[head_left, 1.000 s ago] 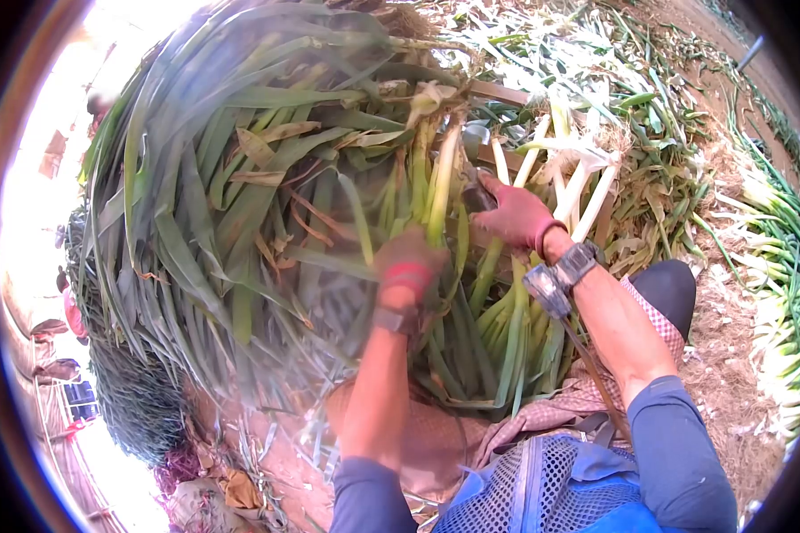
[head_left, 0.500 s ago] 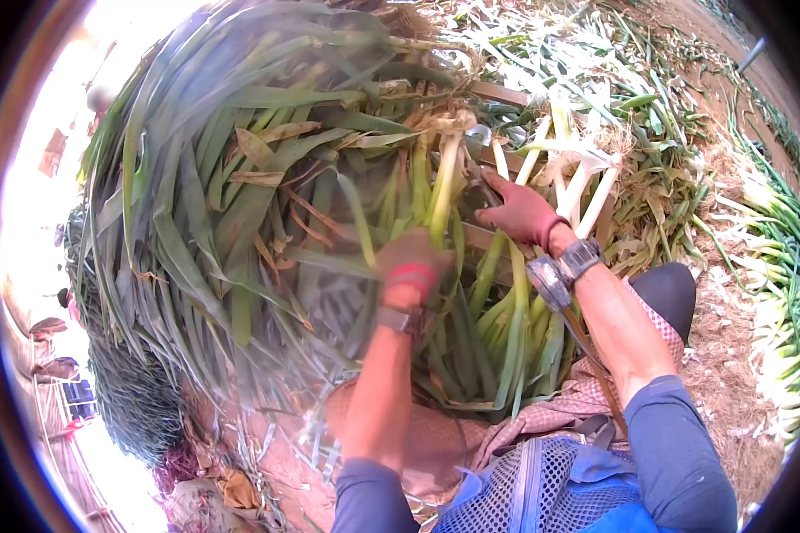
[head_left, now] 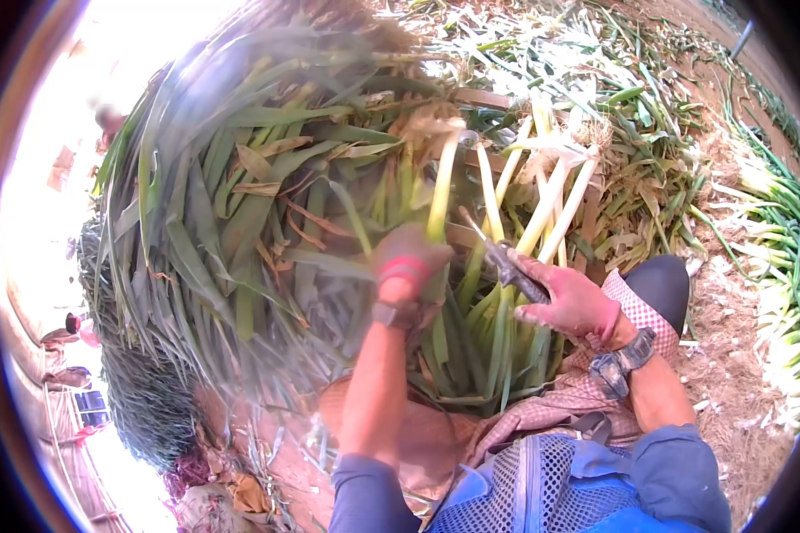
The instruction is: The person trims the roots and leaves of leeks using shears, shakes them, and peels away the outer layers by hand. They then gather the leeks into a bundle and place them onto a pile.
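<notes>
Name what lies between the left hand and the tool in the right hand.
Green stalks lie between the left hand and the tool in the right hand; the head view shows this.

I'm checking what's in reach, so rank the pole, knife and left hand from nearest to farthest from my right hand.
1. Knife, held in the right hand.
2. Left hand, across on the left.
3. Pole, far off at the upper right.

Left hand (head_left: pixel 411 258) blurred, its grip unclear, leafy heap (head_left: pixel 240 169) hazy towards top, blue vest (head_left: pixel 542 489) cropped below
</notes>
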### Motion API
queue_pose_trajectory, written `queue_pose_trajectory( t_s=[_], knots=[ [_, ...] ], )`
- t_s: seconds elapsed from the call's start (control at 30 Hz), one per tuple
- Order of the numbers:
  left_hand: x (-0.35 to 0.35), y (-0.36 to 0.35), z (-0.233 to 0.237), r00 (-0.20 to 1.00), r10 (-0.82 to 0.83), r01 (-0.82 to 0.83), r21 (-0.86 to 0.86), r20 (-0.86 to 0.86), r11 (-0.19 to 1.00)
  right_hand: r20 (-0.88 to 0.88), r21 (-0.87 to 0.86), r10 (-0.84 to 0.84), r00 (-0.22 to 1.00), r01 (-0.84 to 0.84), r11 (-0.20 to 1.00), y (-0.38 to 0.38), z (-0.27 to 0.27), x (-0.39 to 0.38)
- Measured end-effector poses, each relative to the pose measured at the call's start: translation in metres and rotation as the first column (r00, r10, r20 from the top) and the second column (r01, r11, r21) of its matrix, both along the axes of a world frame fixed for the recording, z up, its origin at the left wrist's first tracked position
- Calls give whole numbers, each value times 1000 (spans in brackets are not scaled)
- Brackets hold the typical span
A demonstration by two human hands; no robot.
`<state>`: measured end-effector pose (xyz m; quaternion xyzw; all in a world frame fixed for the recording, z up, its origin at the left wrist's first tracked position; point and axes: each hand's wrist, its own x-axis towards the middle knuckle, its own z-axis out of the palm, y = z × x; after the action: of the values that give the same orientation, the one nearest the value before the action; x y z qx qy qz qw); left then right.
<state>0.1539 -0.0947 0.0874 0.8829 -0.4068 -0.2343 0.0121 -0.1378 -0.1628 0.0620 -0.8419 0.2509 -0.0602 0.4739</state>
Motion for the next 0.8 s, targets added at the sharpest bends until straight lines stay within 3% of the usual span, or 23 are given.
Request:
queue_pose_trajectory(
  t_s=[0.07, 0.13, 0.17, 0.3, 0.37, 0.47, 0.63, 0.7, 0.73, 0.8],
  knots=[
    [-14, -14, 14, 997, 17, -15, 27, -81, 1000, -46, -9, 17, 999, -18, 1000, -5, 22, 3],
    [-24, -24, 16, 997, 4, -3, 8, -82, 1000, -329, 185, -70, 942, 137, 973, -22, 48, 11],
    [-30, -31, 16, 994, 11, -8, 26, -105, 1000, -261, 26, -142, 955, 155, 988, -29, 41, 13],
    [-57, -39, -8, 995, -15, 21, 52, -102, 998, -294, 52, -132, 947, 154, 987, -56, 50, 34],
    [-75, -36, -7, 989, -16, 31, 98, -148, 995, -332, -61, -215, 919, 206, 977, -64, 35, 42],
    [-96, -28, -14, 986, -3, 24, 122, -169, 992, -257, -58, -174, 951, 165, 985, -65, 22, 40],
    [-117, -24, -20, 993, 37, -29, 76, -112, 997, -365, -50, -170, 915, 163, 985, -56, 27, 25],
    [-124, -21, -15, 986, -61, 76, 92, -153, 993, -302, 3, -91, 949, 96, 995, -52, 24, 18],
    [-127, -15, -18, 977, -150, 150, -8, -155, 989, -235, 51, -15, 972, 28, 998, -50, 22, 15],
    [-144, -10, -25, 965, -107, 98, -48, -240, 994, -223, 36, -44, 974, 54, 998, -55, 21, 13]
  ],
)
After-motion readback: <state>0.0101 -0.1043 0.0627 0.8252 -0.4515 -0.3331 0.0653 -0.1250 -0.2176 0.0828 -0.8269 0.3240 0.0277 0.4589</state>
